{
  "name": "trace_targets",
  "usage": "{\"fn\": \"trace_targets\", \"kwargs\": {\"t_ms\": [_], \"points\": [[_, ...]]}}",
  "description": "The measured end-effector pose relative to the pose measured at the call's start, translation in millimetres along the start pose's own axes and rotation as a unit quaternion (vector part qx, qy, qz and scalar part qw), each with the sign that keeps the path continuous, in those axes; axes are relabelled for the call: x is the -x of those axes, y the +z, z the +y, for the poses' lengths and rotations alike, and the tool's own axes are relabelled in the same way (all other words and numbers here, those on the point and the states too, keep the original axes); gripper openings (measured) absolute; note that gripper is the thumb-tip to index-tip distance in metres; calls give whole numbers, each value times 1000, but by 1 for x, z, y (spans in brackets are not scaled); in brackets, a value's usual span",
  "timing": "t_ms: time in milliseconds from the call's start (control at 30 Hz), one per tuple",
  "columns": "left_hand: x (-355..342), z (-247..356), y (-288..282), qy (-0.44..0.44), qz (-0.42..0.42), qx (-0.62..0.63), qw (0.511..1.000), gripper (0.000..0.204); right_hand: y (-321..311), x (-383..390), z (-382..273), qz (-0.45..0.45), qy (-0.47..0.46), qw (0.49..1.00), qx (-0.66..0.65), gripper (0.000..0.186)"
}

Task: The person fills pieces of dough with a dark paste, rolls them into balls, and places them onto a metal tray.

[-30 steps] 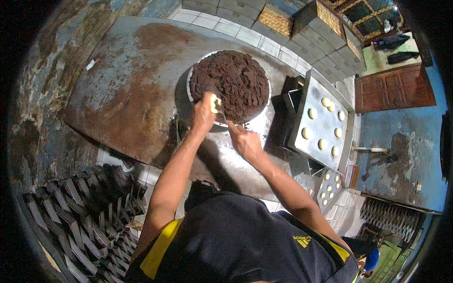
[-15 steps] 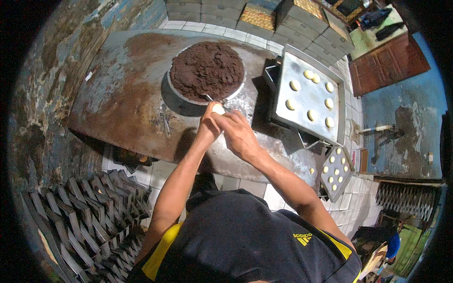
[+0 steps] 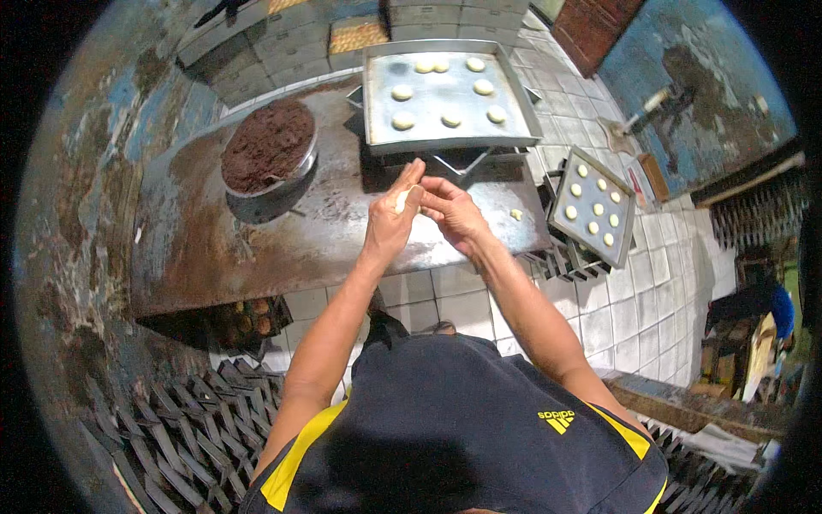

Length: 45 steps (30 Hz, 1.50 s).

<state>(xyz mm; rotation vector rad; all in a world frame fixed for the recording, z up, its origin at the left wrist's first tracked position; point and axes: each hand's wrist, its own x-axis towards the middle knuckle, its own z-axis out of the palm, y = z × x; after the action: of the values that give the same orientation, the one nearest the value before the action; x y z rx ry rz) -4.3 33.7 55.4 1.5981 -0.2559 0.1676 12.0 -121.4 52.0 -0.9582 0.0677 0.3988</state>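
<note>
A pale dough piece lies in my left hand, the fingers curled around it. My right hand meets it from the other side, its bent fingertips at the dough. Both hands are over the metal table, just in front of a large square baking tray. Several round dough balls sit apart on that tray, two of them touching at the far side. To the left stands a metal bowl heaped with dark brown crumbly filling. A small metal utensil sticks into the filling near the rim.
A smaller tray of dough balls rests on a rack at the right. A dough scrap lies on the worn table. Stacked metal boxes line the back; dark metal racks stand at lower left.
My view has swung right, so the bowl sits farther left. My hands have moved from the bowl's edge to the large tray's front, still with the dough. The utensil stays at the bowl.
</note>
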Motion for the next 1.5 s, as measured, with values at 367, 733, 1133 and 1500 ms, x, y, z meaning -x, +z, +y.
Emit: {"fn": "trace_targets", "kwargs": {"t_ms": [367, 733, 1133, 1500], "points": [[-10, 25, 57, -179, -119, 95, 972, 59, -25, 70, -43, 101, -477, 754, 441, 39], [-87, -29, 73, -255, -23, 185, 949, 67, -39, -43, -28, 109, 52, 990, 68, 54], [-255, -89, 27, -214, 167, 271, 924, 50, -74, -282, -121, 68, 101, 949, 292, 40], [-269, -106, -63, -176, 16, 42, 983, 43, -158, -406, -86, -108, -203, 556, 799, 49]]}}
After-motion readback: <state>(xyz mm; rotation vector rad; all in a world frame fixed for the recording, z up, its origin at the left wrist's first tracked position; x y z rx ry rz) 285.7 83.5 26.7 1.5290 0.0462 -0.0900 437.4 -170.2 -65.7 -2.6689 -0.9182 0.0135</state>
